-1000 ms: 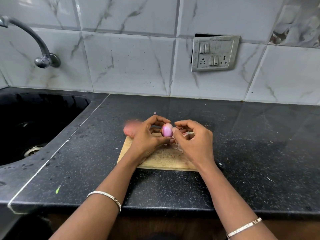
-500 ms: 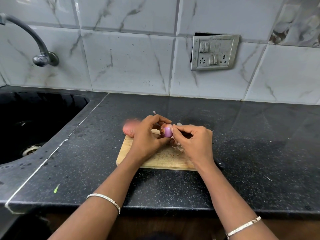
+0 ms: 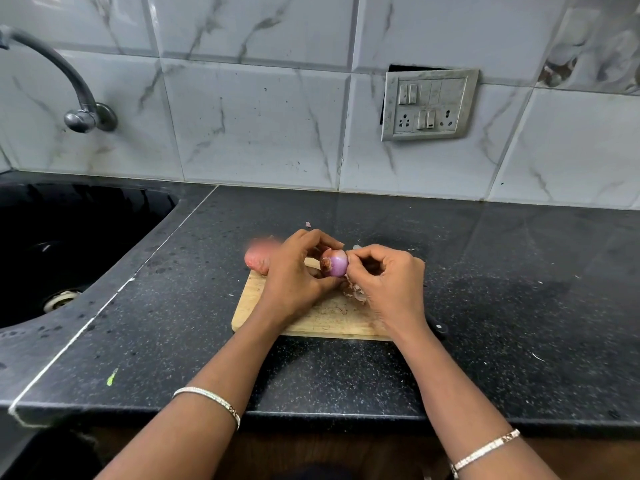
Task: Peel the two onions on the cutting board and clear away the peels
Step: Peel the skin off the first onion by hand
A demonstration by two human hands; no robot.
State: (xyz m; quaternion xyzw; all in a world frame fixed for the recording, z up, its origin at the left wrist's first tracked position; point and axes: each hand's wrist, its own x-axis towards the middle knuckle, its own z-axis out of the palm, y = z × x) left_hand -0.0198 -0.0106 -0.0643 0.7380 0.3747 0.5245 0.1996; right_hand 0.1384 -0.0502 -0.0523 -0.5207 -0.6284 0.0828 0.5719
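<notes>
Left hand (image 3: 294,275) cups the small onion (image 3: 336,264), thumb and fingers curled round it, holding it just above the cutting board (image 3: 311,322). Right hand (image 3: 384,277) is bunched, with thumb and forefinger tips pinching at the small onion's right side. It is probably on a skin edge, but the fingers hide the strip itself.

The small onion is mostly purple and glossy, with a brown papery patch left on its left end. Second onion (image 3: 258,259) sits at the board's far-left corner behind the left hand; it is blurred, reddish, and looks unpeeled. Peels (image 3: 356,292) lie in a loose heap on the board under the right hand. One scrap (image 3: 308,224) lies on the desk (image 3: 502,306) beyond the board. Sink (image 3: 69,244) is well to the left.

Step in hand, as a judgement, is finishing the first onion, so the task is under half done.

To do it well:
- Keep the left grip firm but light, since the bare flesh is likely slippery.
- Roll the small onion so the brown patch faces the right hand.
- Catch the dry skin at its edge with a nail and pull along the curve toward the root end, not straight out, so it comes off whole instead of flaking.
- Work over the board so the bits drop onto the heap, not the desk.
- Take only the papery layer.

Main risk is fragments scattering and adding to the cleanup.
</notes>
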